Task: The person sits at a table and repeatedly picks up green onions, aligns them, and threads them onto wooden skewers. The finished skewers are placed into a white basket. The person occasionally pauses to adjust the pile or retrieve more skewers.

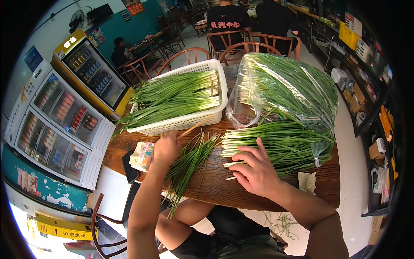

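My left hand (168,147) grips a thin wooden skewer (196,125) that points up to the right. Under and beside it lies a loose heap of thin green chive leaves (190,162), some hanging over the table edge. With fingers spread, my right hand (257,170) rests at the pale stem ends of a pile of garlic chives (275,142). That pile spills from a large clear plastic bag (291,87) packed with more chives. Behind my left hand, a white perforated plastic basket (181,125) holds chive bundles (178,94), their white ends facing right; thin sticks cross those ends.
On the wooden table (216,186) are a tissue pack (142,157), a dark phone (130,168) and a crumpled paper (306,182). Chive scraps (281,223) litter the floor. Chairs and seated people (228,19) are beyond, drink fridges (61,126) left, shelving (365,84) right.
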The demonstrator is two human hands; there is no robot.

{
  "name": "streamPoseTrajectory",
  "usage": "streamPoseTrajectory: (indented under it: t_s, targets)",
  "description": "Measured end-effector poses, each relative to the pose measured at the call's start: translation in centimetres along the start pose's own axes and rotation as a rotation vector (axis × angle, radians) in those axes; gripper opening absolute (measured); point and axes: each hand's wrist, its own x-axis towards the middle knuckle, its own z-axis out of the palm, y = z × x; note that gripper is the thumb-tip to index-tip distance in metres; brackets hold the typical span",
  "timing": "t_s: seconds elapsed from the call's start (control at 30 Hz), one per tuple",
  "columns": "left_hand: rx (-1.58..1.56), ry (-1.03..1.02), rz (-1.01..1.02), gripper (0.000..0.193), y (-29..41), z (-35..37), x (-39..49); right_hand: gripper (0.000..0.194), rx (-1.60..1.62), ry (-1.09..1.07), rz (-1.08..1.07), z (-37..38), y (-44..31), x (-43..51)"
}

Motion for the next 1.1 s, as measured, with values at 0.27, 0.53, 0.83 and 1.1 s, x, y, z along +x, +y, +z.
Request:
streamPoseTrajectory:
  t_s: [0.27, 0.53, 0.83, 1.1]
  targets:
    - [0.008, 0.397, 0.276, 0.023, 3.8, -16.3, -2.0, 0.023, 0.011, -0.038, 0.028, 0.4, 0.2, -0.1]
    - [-0.173, 0.145, 0.193, 0.026, 5.8, -18.5, -2.4, 0.020, 0.025, -0.038, 0.040, 0.7, 0.1, -0.1]
    - [-0.054, -0.008, 0.036, 0.049, 7.5, -0.9, -5.1, 0.018, 0.022, -0.020, 0.042, 0.4, 0.1, -0.1]
    - [-0.067, -0.329, -0.122, 0.030, 7.9, -1.0, -5.9, 0.017, 0.004, -0.017, 0.029, 0.4, -0.1, 0.1]
